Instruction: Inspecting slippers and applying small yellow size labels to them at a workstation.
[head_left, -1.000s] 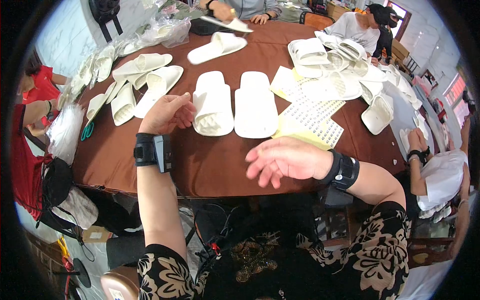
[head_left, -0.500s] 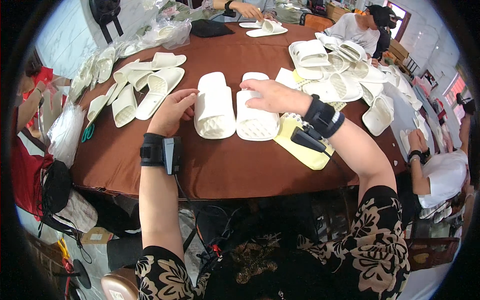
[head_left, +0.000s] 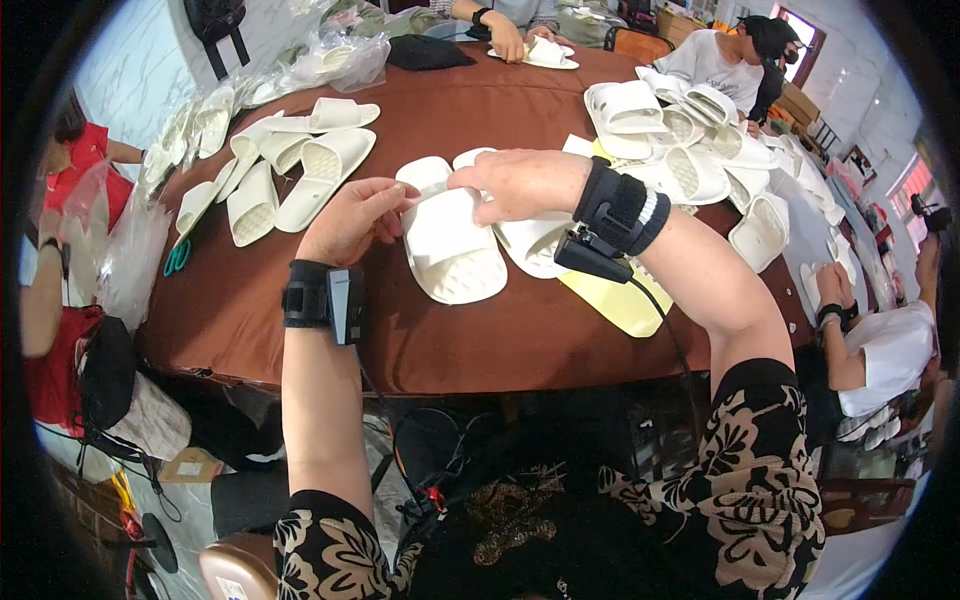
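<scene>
Nearest you, the brown table curves across in front of your lap, and both your forearms reach over its near edge, each with a black wrist strap carrying a small device.

Your left hand rests on the table with its fingers curled, the tips pinching the left edge of a white slipper. That slipper lies flat in the middle of the table, toe end away from you. Your right hand comes over from the right, palm down, its fingers bent over the slipper's far end and gripping it there. A second white slipper lies just beside the first on its right, partly under your right wrist, and a yellow sheet lies beneath and to the right of it.

Farther left, several loose slippers lie in a scatter, with green-handled scissors near the table's left edge. Farther right sits a pile of slippers. At the far edge, another person's hand rests on a slipper.
</scene>
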